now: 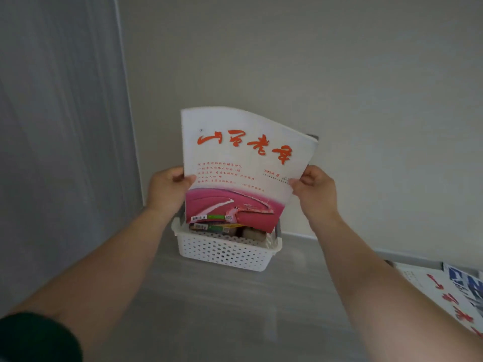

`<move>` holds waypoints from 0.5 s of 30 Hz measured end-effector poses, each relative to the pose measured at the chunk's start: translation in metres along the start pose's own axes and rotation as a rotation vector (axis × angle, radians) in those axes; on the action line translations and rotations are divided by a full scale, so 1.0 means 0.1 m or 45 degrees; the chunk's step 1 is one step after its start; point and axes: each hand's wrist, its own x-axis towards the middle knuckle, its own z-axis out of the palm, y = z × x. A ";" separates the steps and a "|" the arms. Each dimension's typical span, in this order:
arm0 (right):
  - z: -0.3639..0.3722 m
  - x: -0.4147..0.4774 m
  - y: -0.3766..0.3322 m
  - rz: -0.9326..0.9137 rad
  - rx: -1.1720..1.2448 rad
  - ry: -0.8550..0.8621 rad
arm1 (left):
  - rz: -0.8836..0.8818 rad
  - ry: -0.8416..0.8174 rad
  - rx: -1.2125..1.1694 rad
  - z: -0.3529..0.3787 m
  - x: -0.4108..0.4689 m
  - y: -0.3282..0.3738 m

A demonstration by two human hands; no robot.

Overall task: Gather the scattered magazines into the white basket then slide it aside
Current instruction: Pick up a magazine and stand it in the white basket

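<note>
Head view: the left grip (170, 189) and right grip (313, 189) each pinch a side edge of the magazine (243, 163), thumbs on the cover. It is held upright, top corner curling, with its lower edge at the mouth of the white basket (224, 253).

Progress: roughly midway, I'd say. Other magazines (217, 227) are already in the basket. At least two loose magazines (444, 291) lie at lower right, well apart from it. The slide is not yet done.

Room: the basket sits close to the wall (339, 74), with the curtain (52, 126) off to its left. The grey surface (209, 309) (counter or floor, can't tell) is open in front and to the right.
</note>
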 end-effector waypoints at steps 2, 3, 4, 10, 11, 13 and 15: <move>0.07 0.05 0.12 0.054 -0.033 -0.017 | -0.023 -0.029 0.041 0.01 0.05 -0.13; 0.10 0.06 0.18 0.083 -0.056 -0.026 | -0.037 -0.038 0.063 0.02 0.06 -0.20; 0.13 0.07 0.24 0.108 -0.081 -0.034 | -0.053 -0.044 0.078 0.03 0.08 -0.26; 0.22 0.17 0.55 0.226 -0.160 0.007 | -0.121 -0.088 0.146 0.17 0.19 -0.48; 0.23 0.19 0.59 0.234 -0.167 0.014 | -0.129 -0.102 0.154 0.20 0.22 -0.51; 0.24 0.24 0.64 0.242 -0.160 0.025 | -0.142 -0.098 0.152 0.26 0.28 -0.54; 0.28 0.30 0.67 0.241 -0.156 0.060 | -0.127 -0.054 0.179 0.32 0.34 -0.58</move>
